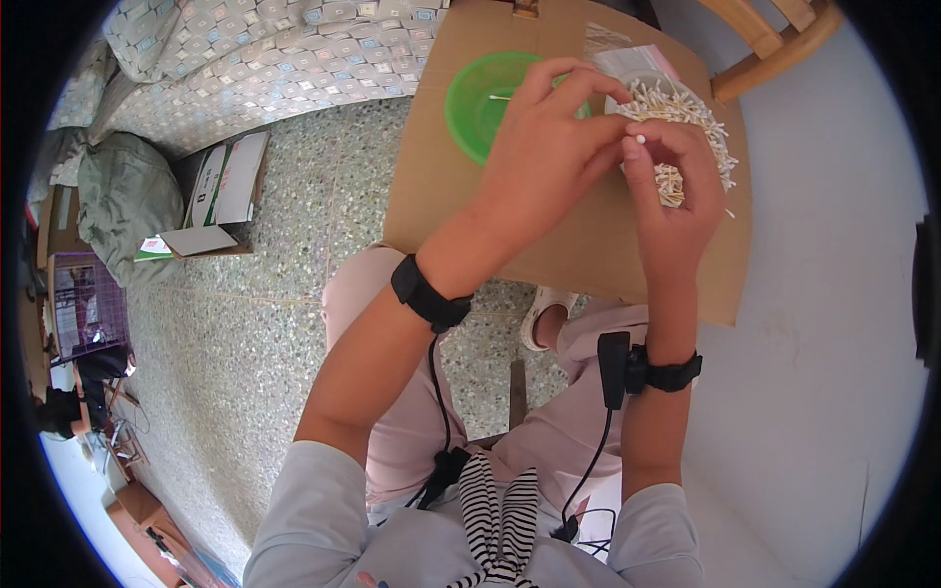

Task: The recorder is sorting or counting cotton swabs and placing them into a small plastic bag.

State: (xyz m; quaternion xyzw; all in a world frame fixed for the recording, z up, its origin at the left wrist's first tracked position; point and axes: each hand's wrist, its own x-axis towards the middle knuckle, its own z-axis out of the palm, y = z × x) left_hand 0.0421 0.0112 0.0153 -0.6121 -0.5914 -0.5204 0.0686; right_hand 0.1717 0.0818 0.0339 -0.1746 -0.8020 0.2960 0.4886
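My right hand (683, 181) pinches a cotton swab (640, 139) between thumb and forefinger; only its white tip shows clearly. Close against it, my left hand (554, 132) has its fingers curved and apart, the thumb reaching toward the right fingertips. I see nothing held in it. Under and behind the right hand lies a large heap of cotton swabs (701, 116), and more swabs (669, 186) show inside the curve of that hand. Left of my left hand stands a green plastic bowl (463, 113), partly covered by the hand, with a single swab (499, 97) in it.
A brown cardboard sheet (559, 240) forms the work surface. Behind the heap lies a clear plastic bag (652, 61). A wooden chair (774, 49) and a pale wall stand at the right. Patterned fabric (274, 73) and a flattened carton (230, 181) are at the left.
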